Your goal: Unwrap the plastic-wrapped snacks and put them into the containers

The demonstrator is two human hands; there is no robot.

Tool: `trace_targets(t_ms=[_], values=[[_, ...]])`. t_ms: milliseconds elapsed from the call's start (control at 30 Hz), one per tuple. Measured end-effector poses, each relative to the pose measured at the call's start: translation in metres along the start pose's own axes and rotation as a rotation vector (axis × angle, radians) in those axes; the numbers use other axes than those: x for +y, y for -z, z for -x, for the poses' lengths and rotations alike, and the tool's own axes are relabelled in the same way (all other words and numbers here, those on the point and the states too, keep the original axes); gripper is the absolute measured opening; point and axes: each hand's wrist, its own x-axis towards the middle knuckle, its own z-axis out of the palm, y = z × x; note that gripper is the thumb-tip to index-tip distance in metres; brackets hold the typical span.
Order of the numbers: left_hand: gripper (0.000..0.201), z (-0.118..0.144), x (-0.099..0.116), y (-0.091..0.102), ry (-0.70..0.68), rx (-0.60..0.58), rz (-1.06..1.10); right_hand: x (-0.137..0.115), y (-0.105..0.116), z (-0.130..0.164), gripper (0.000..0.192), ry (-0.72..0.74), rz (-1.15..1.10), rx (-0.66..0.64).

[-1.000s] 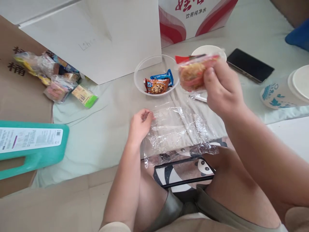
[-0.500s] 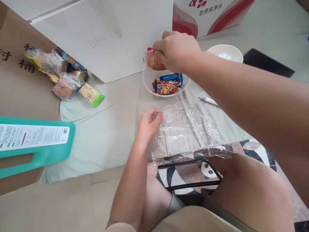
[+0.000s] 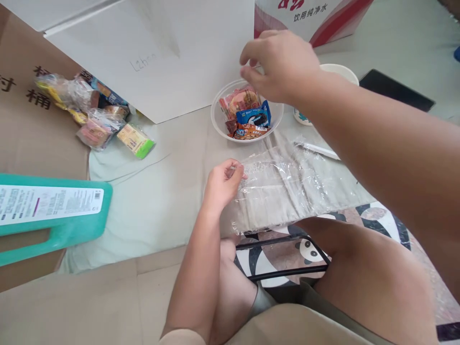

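Observation:
My right hand [image 3: 278, 62] hovers just above a clear plastic bowl [image 3: 220, 125], fingers apart and holding nothing. In the bowl lie a red wrapped snack [image 3: 239, 99], a blue cookie pack [image 3: 255, 115] and an orange-brown cookie pack [image 3: 247, 132]. My left hand [image 3: 223, 182] pinches the left corner of a sheet of clear plastic wrap [image 3: 283, 187] spread on the cloth in front of my knees.
A white box [image 3: 151, 48] stands behind the bowl. A pile of wrapped snacks [image 3: 97, 115] lies at the left, a teal jug [image 3: 50, 211] nearer me. A white bowl [image 3: 341, 74], a phone [image 3: 395, 88] and a panda-print bag [image 3: 287, 258] are at the right.
My right hand carried the red wrapped snack left to the clear bowl, let it go there, and has lifted off with fingers apart. My left hand has kept its pinch on the wrap.

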Motion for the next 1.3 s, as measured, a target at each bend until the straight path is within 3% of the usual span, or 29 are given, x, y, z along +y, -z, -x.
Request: trace_targets(t_ms=[100, 167, 300, 400, 500, 633, 1067, 1300], values=[[0.023, -0.001, 0.0, 0.002, -0.032, -0.014, 0.015, 0.008, 0.009, 0.047, 0.032, -0.046, -0.156, 0.151], [0.02, -0.001, 0.001, 0.003, -0.044, -0.025, 0.022, 0.015, 0.001, 0.091, 0.024, -0.074, -0.281, 0.225], [0.016, -0.002, 0.001, 0.003, -0.04, -0.048, 0.059, 0.024, -0.039, 0.175, 0.027, -0.033, -0.444, 0.137], [0.015, -0.002, -0.001, 0.002, -0.027, -0.011, 0.092, 0.024, -0.07, 0.207, 0.031, 0.036, -0.469, -0.003], [0.02, -0.001, -0.005, 0.004, 0.002, 0.014, 0.101, 0.028, -0.09, 0.215, 0.04, 0.123, -0.423, -0.019], [0.027, -0.001, -0.007, 0.011, -0.007, 0.037, 0.174, 0.036, -0.102, 0.215, 0.052, 0.121, -0.409, -0.02], [0.038, -0.013, -0.007, 0.033, 0.059, 0.208, 0.677, 0.04, -0.102, 0.214, 0.059, 0.092, -0.398, -0.068], [0.038, -0.023, -0.015, 0.028, -0.073, 0.416, 0.771, 0.039, -0.105, 0.214, 0.054, 0.106, -0.376, -0.036]])
